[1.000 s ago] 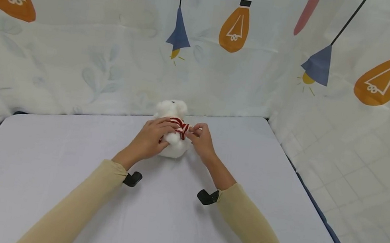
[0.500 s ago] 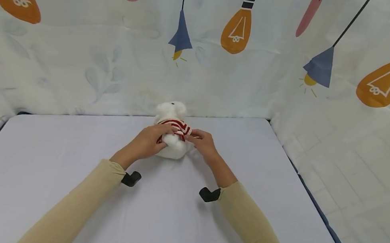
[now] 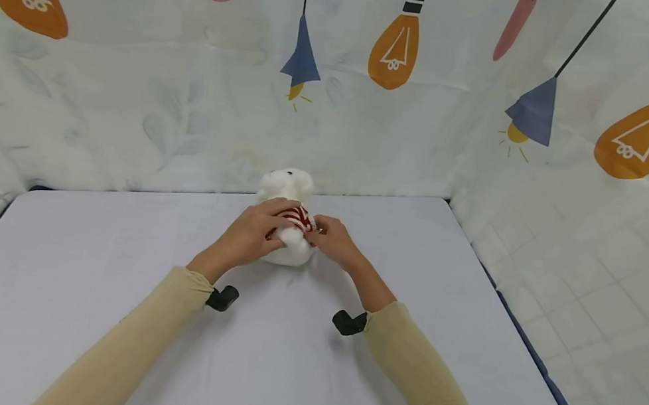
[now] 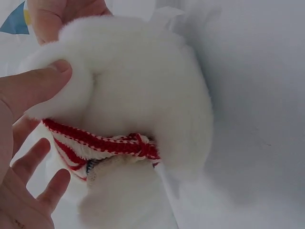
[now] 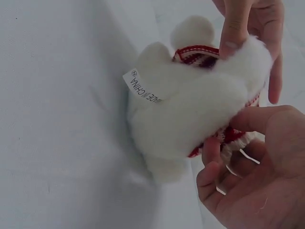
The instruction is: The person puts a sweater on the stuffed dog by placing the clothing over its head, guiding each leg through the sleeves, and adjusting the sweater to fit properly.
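Lightbulb-print curtains backed the pale counter [image 3: 108, 311] where a white plush bear [image 3: 288, 188] sat mid-counter; the left hand [image 3: 248, 237] gripped its body while the right hand [image 3: 335, 240] pinched its red-striped sweater [image 3: 298, 215]. Small, even tugs with the body held steady would likely serve best.

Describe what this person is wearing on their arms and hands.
Both arms wear long beige sleeves, the left sleeve and the right sleeve ending at the wrists. A small black camera mount sits at each cuff: left, right. The left hand and right hand are bare, without gloves.
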`<move>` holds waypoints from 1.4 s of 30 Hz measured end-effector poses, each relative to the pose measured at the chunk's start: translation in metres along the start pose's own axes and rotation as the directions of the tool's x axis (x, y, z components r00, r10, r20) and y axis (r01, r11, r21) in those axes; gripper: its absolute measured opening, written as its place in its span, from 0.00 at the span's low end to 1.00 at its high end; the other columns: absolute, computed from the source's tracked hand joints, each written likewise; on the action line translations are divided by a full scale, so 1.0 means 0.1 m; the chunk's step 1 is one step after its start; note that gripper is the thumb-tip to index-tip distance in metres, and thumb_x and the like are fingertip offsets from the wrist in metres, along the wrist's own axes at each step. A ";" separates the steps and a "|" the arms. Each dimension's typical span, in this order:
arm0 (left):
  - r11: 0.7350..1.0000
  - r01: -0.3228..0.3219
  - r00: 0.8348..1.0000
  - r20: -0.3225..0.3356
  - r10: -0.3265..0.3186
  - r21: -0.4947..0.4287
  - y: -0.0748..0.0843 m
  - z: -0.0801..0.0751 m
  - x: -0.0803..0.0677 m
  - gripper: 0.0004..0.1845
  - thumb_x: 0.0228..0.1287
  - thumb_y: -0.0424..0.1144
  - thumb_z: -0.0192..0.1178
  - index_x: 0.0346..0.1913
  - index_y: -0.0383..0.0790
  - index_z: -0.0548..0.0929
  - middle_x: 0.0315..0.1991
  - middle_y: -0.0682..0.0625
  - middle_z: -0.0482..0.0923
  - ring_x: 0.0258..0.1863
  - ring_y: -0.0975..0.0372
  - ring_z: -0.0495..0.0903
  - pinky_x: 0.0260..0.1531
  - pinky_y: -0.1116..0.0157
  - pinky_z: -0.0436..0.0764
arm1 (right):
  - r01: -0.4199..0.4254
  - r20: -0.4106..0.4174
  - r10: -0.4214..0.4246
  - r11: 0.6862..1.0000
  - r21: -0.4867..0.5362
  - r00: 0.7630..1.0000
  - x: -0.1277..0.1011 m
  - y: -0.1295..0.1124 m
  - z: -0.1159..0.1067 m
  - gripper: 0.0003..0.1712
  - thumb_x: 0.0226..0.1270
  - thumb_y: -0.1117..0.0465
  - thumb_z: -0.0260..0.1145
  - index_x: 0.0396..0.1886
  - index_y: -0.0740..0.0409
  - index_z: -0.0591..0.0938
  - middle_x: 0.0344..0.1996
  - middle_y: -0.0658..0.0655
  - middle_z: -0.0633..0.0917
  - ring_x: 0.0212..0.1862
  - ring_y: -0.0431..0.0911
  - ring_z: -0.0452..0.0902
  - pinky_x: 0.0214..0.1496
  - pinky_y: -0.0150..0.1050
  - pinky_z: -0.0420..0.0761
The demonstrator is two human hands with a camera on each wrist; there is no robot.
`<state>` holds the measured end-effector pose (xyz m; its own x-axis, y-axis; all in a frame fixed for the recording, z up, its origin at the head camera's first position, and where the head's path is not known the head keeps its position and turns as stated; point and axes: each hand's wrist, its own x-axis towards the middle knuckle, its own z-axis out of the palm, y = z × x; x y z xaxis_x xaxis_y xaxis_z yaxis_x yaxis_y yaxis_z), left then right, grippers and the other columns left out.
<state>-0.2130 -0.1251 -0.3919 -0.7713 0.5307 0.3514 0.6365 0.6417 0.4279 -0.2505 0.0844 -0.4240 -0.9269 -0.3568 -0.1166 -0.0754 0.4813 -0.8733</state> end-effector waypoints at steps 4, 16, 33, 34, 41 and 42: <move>0.999 0.010 0.998 0.061 -0.013 0.046 0.03 0.01 0.06 0.20 0.53 0.43 0.72 0.50 0.46 0.87 0.72 0.51 0.63 0.73 0.51 0.59 0.61 0.40 0.66 | -0.023 0.033 0.023 1.000 -0.006 0.999 -0.04 -0.01 0.00 0.07 0.70 0.58 0.56 0.37 0.56 0.78 0.31 0.52 0.79 0.31 0.43 0.71 0.34 0.38 0.73; 0.915 -0.018 0.993 0.114 -0.031 0.403 0.05 0.13 0.13 0.19 0.68 0.52 0.57 0.52 0.44 0.84 0.73 0.48 0.62 0.65 0.50 0.66 0.51 0.48 0.72 | -0.059 0.006 0.060 0.938 0.343 0.998 -0.09 -0.04 -0.04 0.05 0.66 0.65 0.49 0.31 0.56 0.72 0.25 0.52 0.73 0.29 0.43 0.67 0.37 0.44 0.71; 0.923 0.159 0.987 -0.094 -0.134 0.351 -0.01 0.25 0.21 0.12 0.65 0.45 0.61 0.33 0.38 0.85 0.40 0.43 0.80 0.36 0.49 0.75 0.38 0.57 0.76 | -0.053 -0.011 0.056 0.984 0.169 0.998 -0.21 -0.14 -0.06 0.16 0.72 0.63 0.51 0.54 0.57 0.79 0.45 0.58 0.84 0.34 0.43 0.84 0.47 0.45 0.81; 0.931 0.188 0.982 -0.087 -0.169 0.312 -0.04 0.25 0.20 0.12 0.65 0.45 0.61 0.31 0.39 0.84 0.37 0.44 0.80 0.33 0.50 0.75 0.36 0.57 0.76 | -0.063 0.001 0.064 0.987 0.149 0.998 -0.23 -0.15 -0.05 0.18 0.73 0.63 0.50 0.57 0.56 0.78 0.49 0.58 0.83 0.35 0.43 0.85 0.45 0.42 0.82; 0.953 0.275 0.961 -0.019 -0.275 0.127 -0.12 0.23 0.20 0.11 0.61 0.46 0.66 0.36 0.41 0.84 0.35 0.47 0.80 0.30 0.57 0.78 0.33 0.57 0.76 | -0.105 0.017 0.104 0.992 0.064 0.994 -0.30 -0.22 -0.08 0.24 0.74 0.64 0.47 0.68 0.56 0.70 0.67 0.58 0.72 0.37 0.48 0.88 0.44 0.36 0.83; 0.954 0.280 0.960 -0.015 -0.280 0.105 -0.11 0.22 0.19 0.12 0.61 0.45 0.66 0.39 0.40 0.83 0.36 0.46 0.80 0.30 0.57 0.77 0.33 0.58 0.76 | -0.104 0.017 0.103 0.993 0.047 0.995 -0.30 -0.21 -0.10 0.25 0.74 0.64 0.48 0.69 0.56 0.69 0.69 0.57 0.70 0.37 0.48 0.87 0.46 0.37 0.83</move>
<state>-0.2349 -0.1096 -0.4082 -0.9184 0.3216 0.2305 0.3920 0.8188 0.4194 -0.2249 0.0923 -0.3974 -0.9232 -0.3190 -0.2142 0.0387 0.4773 -0.8779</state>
